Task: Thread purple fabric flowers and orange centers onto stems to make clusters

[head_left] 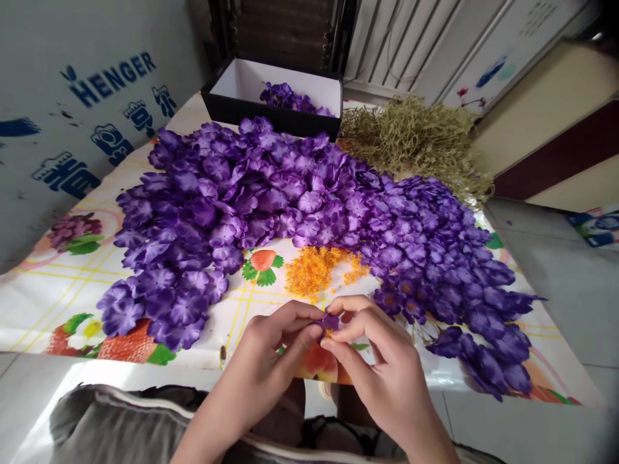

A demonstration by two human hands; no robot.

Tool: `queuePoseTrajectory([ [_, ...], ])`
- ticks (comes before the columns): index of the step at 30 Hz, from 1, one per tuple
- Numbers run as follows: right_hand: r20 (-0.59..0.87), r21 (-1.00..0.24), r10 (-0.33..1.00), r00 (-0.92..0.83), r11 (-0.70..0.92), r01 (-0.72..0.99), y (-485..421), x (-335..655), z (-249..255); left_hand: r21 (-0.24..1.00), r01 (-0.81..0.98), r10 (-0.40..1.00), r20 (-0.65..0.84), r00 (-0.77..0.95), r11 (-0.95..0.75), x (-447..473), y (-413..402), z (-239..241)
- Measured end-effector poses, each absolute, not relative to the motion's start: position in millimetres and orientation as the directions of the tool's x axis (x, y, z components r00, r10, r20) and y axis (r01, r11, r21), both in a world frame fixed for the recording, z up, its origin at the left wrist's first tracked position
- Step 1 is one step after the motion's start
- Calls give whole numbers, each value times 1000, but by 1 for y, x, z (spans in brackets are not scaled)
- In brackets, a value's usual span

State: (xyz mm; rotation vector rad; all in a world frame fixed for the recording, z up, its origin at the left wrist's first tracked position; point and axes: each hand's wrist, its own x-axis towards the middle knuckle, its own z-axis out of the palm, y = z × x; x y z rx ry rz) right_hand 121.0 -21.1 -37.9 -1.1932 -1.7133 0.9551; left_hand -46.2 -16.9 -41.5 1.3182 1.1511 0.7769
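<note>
At the table's front edge, my left hand [278, 351] pinches a small purple artificial flower petal piece [330, 321] between thumb and fingertips. My right hand [382, 341] meets it from the other side, fingers closed on a tiny orange stamen [329, 333] at the petal's lower side; the fingertips partly hide both. Just beyond lies a loose heap of orange stamens [312, 270]. Purple cloth petals [300, 187] are piled in a wide arc around it. Close to my right hand are several purple flowers with orange centres [405, 298].
A black box [271, 119] with white inside holds purple flowers at the back. Right of it lies a bundle of thin greenish stems [411, 132]. The fruit-patterned tablecloth [242, 341] covers the table. A grey-white panel with lettering [97, 38] borders the left side.
</note>
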Motion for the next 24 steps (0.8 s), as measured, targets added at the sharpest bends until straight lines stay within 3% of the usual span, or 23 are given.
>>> queuePoseTrajectory([
  [6,161,-918,954,-253,239,316,-15,122,-39,978,159,946,-173,272,133,-49,-13,-40],
  [24,232,-874,934,-272,322,363,-15,121,-41,973,202,928,-173,330,109,-45,-15,-36],
])
